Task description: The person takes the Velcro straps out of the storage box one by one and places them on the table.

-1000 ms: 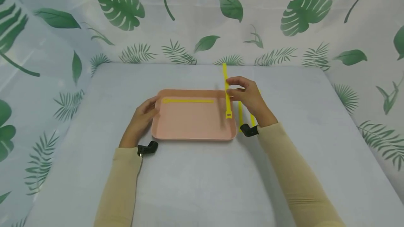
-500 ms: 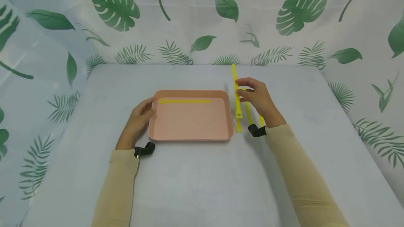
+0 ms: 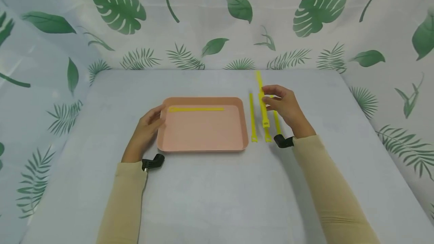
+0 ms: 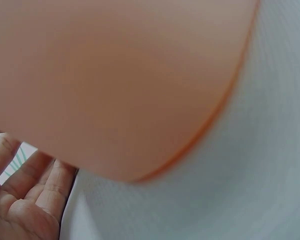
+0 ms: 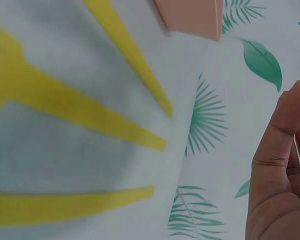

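Observation:
In the head view, my right hand [image 3: 286, 109] pinches a yellow cable tie [image 3: 263, 112], a flat strap with a slotted head. It stands lengthwise above the table, head end toward me. Below it are more yellow ties: one by the tray [image 3: 252, 119], one mostly hidden by the held tie [image 3: 268, 138], and one partly behind my hand [image 3: 277, 123]. My left hand [image 3: 145, 129] holds the left rim of the pink tray [image 3: 203, 148]. Another yellow tie [image 3: 196, 109] lies crosswise in the tray near its far side. In the left wrist view, the tray hides the left fingertips.
A white-covered table [image 3: 210, 191] spreads around the tray. Behind it hangs a white cloth [image 3: 190, 29] printed with green leaves. Black wrist cameras sit at the left sleeve [image 3: 153, 162] and the right sleeve [image 3: 283, 141].
My right hand has carried the pinched tie rightward, from over the tray's right edge to above the ties on the table. The left hand stays at the tray; the head view has shifted slightly.

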`<state>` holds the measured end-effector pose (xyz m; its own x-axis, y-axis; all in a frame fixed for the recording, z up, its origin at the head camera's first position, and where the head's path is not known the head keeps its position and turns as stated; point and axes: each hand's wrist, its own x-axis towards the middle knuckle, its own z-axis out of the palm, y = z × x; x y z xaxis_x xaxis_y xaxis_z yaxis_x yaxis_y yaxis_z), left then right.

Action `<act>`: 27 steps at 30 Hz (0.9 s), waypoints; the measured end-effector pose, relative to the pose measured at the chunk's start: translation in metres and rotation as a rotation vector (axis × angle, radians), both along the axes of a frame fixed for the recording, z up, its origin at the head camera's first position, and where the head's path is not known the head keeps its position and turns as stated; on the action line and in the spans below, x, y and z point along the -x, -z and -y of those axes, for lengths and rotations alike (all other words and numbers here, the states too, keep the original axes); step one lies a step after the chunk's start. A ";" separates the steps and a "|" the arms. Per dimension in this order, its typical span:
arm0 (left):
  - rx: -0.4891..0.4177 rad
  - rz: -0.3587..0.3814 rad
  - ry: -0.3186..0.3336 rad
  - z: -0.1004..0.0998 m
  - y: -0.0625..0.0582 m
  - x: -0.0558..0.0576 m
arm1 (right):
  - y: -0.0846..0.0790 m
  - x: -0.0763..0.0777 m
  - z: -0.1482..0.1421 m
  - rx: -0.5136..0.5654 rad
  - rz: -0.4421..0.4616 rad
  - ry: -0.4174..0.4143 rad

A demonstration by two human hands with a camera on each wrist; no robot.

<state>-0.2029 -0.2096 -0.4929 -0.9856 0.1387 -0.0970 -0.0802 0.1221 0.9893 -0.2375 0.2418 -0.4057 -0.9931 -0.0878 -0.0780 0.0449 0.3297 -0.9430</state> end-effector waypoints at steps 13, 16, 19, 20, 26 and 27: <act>0.026 0.012 -0.005 0.000 0.001 0.000 | 0.003 -0.007 -0.027 -0.044 0.024 0.029; 0.035 0.004 -0.008 -0.001 0.001 0.000 | 0.005 -0.008 -0.032 -0.050 0.034 0.041; 0.042 0.002 -0.015 -0.001 0.001 0.000 | 0.007 -0.010 -0.037 -0.065 0.049 0.050; 0.042 0.003 -0.017 -0.002 0.001 0.000 | 0.008 -0.010 -0.038 -0.071 0.056 0.054; 0.041 0.023 -0.019 -0.002 -0.002 -0.001 | 0.014 -0.011 -0.049 -0.093 0.088 0.084; 0.042 0.024 -0.017 -0.002 -0.002 -0.001 | 0.016 -0.011 -0.052 -0.093 0.092 0.086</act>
<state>-0.2016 -0.2075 -0.4907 -0.9851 0.1172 -0.1256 -0.1059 0.1616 0.9812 -0.2268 0.2936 -0.4212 -0.9849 0.0089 -0.1728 0.1614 0.4067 -0.8992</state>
